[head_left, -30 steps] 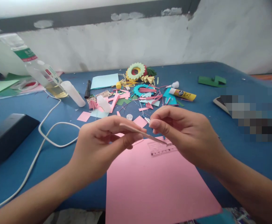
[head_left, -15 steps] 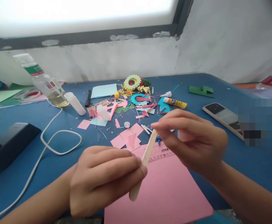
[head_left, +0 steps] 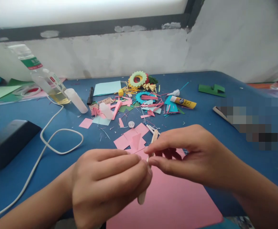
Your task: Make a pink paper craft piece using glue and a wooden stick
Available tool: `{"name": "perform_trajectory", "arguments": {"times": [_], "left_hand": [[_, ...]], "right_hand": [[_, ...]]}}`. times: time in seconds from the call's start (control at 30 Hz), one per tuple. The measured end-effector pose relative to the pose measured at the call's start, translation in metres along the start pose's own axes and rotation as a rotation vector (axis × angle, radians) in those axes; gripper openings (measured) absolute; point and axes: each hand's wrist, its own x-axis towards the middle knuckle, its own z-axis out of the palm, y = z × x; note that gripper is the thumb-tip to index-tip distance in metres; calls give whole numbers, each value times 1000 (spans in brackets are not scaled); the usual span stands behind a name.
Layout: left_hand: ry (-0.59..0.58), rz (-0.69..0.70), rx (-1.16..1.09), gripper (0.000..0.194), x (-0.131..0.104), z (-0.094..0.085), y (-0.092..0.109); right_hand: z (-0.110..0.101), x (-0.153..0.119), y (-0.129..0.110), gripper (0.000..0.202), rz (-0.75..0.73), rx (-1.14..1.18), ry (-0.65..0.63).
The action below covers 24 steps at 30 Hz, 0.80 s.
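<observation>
Hands: L hand (head_left: pixel 112 184) is closed round a flat wooden stick (head_left: pixel 154 136), prob. to keep it steady w/ both ends poking out past the fingers. R hand (head_left: pixel 188 152) has thumb & index narrow at the stick's mid part, prob. for fine control; can't tell if they grip it or something thin beside it. Stick is tilted, far end leaning right, held over the pink sheet (head_left: pixel 174 203), which lies in front, near side, prob. as a work surface.

Small pink pieces (head_left: pixel 122 142) lie just beyond, seemingly kept w/in reach. Yellow tube (head_left: pixel 184 102) lies on its side, far right of centre, by blue paper (head_left: pixel 168 101). White bottle (head_left: pixel 76 100) leans at far left, near the clear bottle (head_left: pixel 39 79); can't tell why it's tilted.
</observation>
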Motion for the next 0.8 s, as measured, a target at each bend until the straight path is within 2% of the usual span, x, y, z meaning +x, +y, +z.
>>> {"name": "perform_trajectory", "arguments": {"times": [0.1, 0.23, 0.37, 0.47, 0.53, 0.8], "left_hand": [[54, -78, -40, 18, -5, 6, 5], [81, -80, -85, 20, -2, 3, 4], [-11, 32, -105, 17, 6, -6, -3], [-62, 65, -110, 21, 9, -11, -6], [-69, 67, -105, 22, 10, -12, -7], [-48, 62, -127, 24, 9, -10, -7]], "right_hand": [[1, 0, -1, 9, 1, -7, -11], [2, 0, -1, 13, -2, -19, 4], [1, -1, -1, 16, -6, -30, 23], [0, -1, -1, 9, 5, -1, 4], [0, 0, -1, 6, 15, 11, -11], [1, 1, 1, 12, 38, 6, -28]]}}
